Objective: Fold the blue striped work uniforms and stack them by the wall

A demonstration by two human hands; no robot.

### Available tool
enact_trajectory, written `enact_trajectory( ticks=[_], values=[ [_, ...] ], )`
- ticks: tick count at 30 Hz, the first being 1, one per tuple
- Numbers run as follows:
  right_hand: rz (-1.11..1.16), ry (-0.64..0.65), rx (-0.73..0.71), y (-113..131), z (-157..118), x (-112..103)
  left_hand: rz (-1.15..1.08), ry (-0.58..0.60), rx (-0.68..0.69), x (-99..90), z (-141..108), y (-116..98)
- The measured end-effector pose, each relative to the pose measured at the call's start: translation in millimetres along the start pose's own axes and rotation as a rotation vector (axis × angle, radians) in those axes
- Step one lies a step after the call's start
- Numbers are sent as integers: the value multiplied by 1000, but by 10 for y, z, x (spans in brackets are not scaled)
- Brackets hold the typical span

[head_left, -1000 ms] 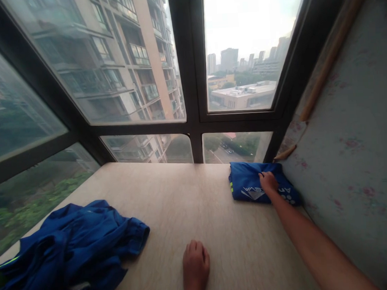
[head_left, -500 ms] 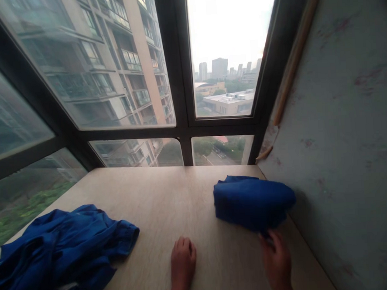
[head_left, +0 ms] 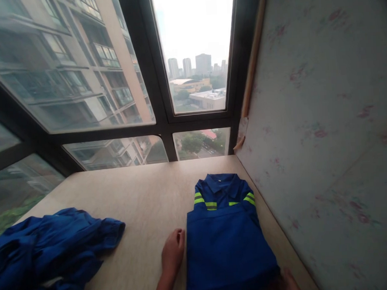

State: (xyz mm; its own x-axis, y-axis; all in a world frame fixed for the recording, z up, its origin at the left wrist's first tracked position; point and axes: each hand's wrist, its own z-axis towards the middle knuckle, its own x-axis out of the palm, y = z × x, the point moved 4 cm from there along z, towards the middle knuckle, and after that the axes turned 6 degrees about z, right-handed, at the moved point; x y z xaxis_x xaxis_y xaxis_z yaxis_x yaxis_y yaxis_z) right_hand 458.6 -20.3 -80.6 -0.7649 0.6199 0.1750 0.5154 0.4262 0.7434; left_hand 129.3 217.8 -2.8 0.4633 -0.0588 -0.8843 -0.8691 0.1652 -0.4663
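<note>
A blue work shirt (head_left: 227, 248) with a collar and yellow-green reflective bands lies front up on the right side of the tabletop, its lower part doubled over the chest. Beside its left edge rests my left hand (head_left: 174, 249), fingers curled in, with nothing visible in them. At the shirt's lower right corner is my right hand (head_left: 290, 283), blurred and partly cut off by the frame, closed on the fabric edge; its fingertips are mostly hidden. A second blue garment (head_left: 52, 258) lies crumpled at the left.
The pale tabletop (head_left: 144, 196) runs back to dark window frames (head_left: 166, 131). A wall with flowered paper (head_left: 327, 132) borders it closely on the right. Buildings and trees show through the glass.
The blue shirt, earlier a bunched bundle at the right, now lies spread with collar and bands showing. My right hand has come nearer and lower. The view has turned right.
</note>
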Motion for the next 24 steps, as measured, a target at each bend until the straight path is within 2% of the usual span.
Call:
enact_trajectory(
  ticks=[2, 4, 6, 8, 12, 14, 17, 18, 20, 22, 24],
  values=[
    [34, -11, 28, 122, -11, -23, -134, 96, -56, 105, -74, -92],
    [-11, -4, -9, 277, -21, 37, -284, 147, -143, 189, -108, -138],
    [-54, 51, -86, 409, -15, 194, -376, 142, -187, 210, -76, -154],
    [-46, 155, -110, 444, 6, 427, -413, 122, -164, 153, 14, -180],
    [-28, 263, -78, 238, 40, 957, -483, 27, -57, -211, 229, -384],
    [-59, 327, -27, 54, 20, 1247, -522, 9, 35, -486, 281, -564],
    [-87, 533, 81, -219, -51, 1662, -591, 49, 147, -955, 259, -717],
    [-86, 584, 84, -281, -65, 1760, -619, 56, 169, -1119, 236, -691],
    [-88, 619, 33, -358, -52, 1858, -662, 6, 180, -1449, 188, -485],
    [-119, 608, -24, -393, 3, 1834, -632, -129, 112, -1743, 137, -75],
    [-168, 581, -59, -379, 77, 1706, -518, -255, -84, -1934, 49, 491]
  ],
)
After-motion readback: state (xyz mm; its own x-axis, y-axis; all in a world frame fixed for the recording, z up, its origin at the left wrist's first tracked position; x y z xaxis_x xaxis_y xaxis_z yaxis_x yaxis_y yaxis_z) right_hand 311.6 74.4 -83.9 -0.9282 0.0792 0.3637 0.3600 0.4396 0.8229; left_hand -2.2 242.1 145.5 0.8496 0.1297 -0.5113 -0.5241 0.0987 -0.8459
